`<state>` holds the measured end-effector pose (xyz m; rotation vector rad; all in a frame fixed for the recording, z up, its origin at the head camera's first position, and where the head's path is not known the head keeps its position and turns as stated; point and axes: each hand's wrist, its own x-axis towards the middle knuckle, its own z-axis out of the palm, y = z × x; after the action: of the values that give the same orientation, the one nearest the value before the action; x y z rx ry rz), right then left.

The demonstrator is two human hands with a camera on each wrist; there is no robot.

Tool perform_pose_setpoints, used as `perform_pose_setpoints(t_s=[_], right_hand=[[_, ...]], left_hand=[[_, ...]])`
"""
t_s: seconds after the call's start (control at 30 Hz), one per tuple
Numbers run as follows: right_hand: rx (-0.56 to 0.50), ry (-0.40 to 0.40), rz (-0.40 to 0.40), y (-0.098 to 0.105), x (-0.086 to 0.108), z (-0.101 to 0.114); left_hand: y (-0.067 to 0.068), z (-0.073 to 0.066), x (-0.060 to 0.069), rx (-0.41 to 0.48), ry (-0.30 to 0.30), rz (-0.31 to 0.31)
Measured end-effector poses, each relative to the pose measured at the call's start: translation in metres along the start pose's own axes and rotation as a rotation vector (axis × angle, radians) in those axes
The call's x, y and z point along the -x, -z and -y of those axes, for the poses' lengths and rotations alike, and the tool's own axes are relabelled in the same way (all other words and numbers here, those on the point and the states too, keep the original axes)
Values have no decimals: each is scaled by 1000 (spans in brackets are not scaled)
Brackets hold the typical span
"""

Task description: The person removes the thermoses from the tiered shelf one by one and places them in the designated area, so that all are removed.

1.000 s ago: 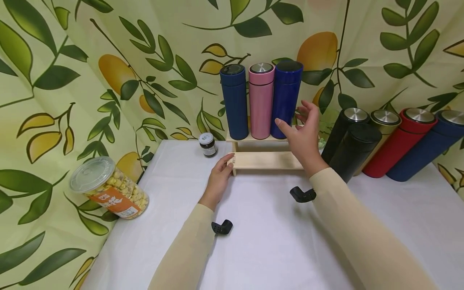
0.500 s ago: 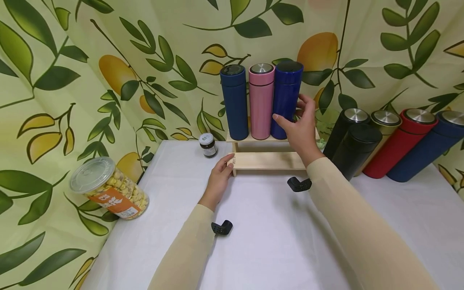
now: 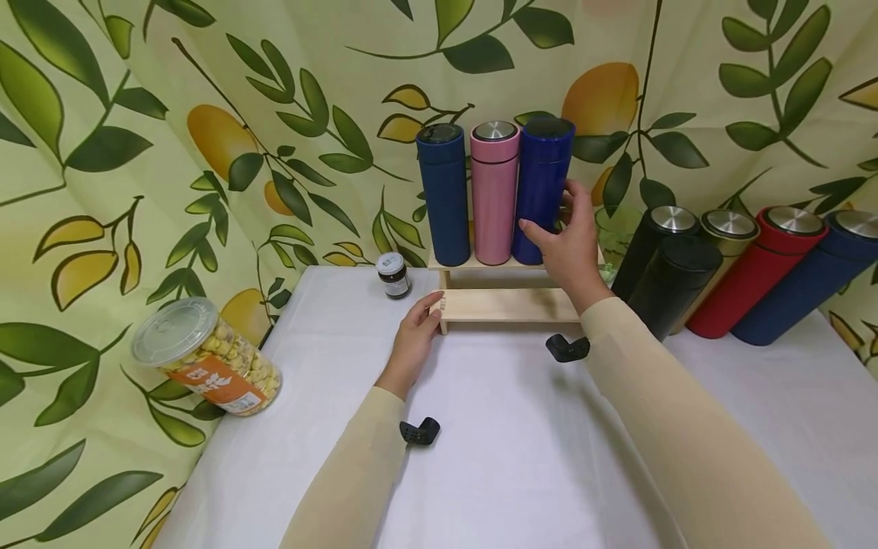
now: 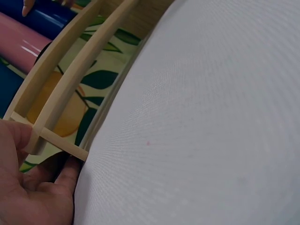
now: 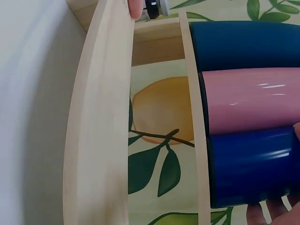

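A two-tier wooden rack [image 3: 504, 305] stands at the back of the table. On its upper board are a dark blue bottle [image 3: 444, 202], a pink bottle [image 3: 493, 198] and a glossy blue bottle [image 3: 542, 191], all upright. My right hand [image 3: 575, 248] grips the glossy blue bottle low down, thumb in front and fingers at its right side; in the right wrist view those fingers lie along the bottle [image 5: 255, 166]. With thumb and fingers my left hand [image 3: 414, 335] holds the left end of the lower board, seen also in the left wrist view at the rack's end [image 4: 63, 143].
A small dark jar [image 3: 394, 276] stands left of the rack. Farther left is a clear tub of yellow snacks [image 3: 219, 362]. To the right stand a black bottle [image 3: 675, 282], a red bottle [image 3: 754, 274], a blue bottle [image 3: 809, 278] and others, with a green glass [image 3: 615, 229] behind my right hand.
My right hand has moved slightly left and closed around the glossy blue bottle, which it was beside earlier. My left hand and the rack have stayed put.
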<state>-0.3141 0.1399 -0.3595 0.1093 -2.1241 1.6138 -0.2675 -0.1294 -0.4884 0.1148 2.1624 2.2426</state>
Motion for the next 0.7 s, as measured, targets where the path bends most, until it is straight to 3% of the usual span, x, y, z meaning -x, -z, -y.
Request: perform_pose_setpoints(t_s=[0.27,0.5,0.7], right_hand=[[-45,41,4,5,16,2],[-39,100,36,10,43,6],[-62,105,62,16,72,12]], left_hand=[[0,0,1,-17,-5,4],[0,-2,2,-23,-5,2],[1,-2,2,-11,-3,13]])
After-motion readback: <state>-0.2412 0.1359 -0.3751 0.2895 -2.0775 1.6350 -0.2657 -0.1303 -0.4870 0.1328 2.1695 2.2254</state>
